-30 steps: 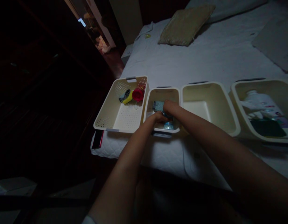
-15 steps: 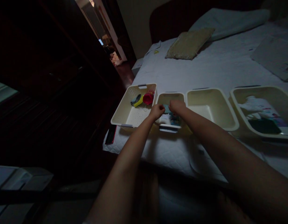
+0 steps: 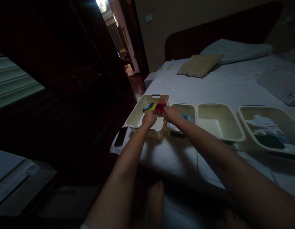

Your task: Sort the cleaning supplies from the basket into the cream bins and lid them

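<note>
My left hand [image 3: 149, 119] reaches into the perforated cream basket [image 3: 134, 118], its fingers curled in front of a yellow item [image 3: 151, 108] beside a grey-blue folded strip [image 3: 147, 107]. Whether anything sits between those fingers is hidden. My right hand [image 3: 171, 114] comes in over the basket's right rim, fingers closed at the edge of a red round container [image 3: 159, 107]. That container lies against the yellow item, inside the basket. Beneath my right wrist stands a small cream bin [image 3: 193, 109] holding a blue item [image 3: 185, 117] and some white and greenish contents.
To the right stand another cream bin [image 3: 235, 127] and a larger bin [image 3: 240, 111] with a white bottle [image 3: 267, 122] and dark green item. A phone [image 3: 120, 136] lies at the bed's corner. Farther back are a beige cushion [image 3: 200, 65] and a flat pale package [image 3: 281, 84].
Both hands have moved left from the small bin to the perforated basket, the right one reaching the red container. My view has tilted up, so the scene sits lower and farther right.
</note>
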`<action>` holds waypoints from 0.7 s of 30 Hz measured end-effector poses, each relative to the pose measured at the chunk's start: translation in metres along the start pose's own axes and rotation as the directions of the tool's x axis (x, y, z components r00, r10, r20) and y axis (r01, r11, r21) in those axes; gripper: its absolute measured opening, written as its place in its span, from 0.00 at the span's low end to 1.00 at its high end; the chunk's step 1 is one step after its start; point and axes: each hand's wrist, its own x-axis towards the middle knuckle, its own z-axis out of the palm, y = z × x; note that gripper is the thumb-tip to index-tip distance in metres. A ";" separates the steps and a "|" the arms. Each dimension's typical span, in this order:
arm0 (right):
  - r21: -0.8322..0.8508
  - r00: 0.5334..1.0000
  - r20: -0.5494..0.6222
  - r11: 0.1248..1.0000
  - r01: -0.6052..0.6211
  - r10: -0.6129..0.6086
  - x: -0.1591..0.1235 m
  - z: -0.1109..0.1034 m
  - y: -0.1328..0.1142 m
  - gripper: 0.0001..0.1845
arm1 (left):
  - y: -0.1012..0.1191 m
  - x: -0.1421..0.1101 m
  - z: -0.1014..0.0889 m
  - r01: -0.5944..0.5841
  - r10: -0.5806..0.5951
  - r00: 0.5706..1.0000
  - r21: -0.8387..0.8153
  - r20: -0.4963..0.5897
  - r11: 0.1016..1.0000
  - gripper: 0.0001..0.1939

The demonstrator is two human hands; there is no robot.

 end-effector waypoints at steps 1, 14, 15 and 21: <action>-0.007 1.000 -0.006 1.000 0.031 -0.031 0.001 0.002 -0.006 0.20 | -0.004 -0.001 0.000 0.001 -0.001 1.000 0.007 0.001 1.000 0.16; -0.016 0.984 0.013 0.984 0.176 -0.175 0.022 0.044 -0.026 0.17 | -0.036 0.002 0.032 0.101 -0.125 0.983 0.175 0.131 0.979 0.17; -0.013 0.986 0.010 0.986 0.165 -0.165 0.025 0.045 -0.025 0.17 | -0.037 0.004 0.032 0.103 -0.129 0.983 0.187 0.132 0.977 0.17; 0.004 0.994 -0.026 0.994 0.105 -0.105 0.046 0.054 -0.016 0.20 | -0.040 0.027 0.036 0.048 -0.076 0.992 0.248 0.102 0.968 0.18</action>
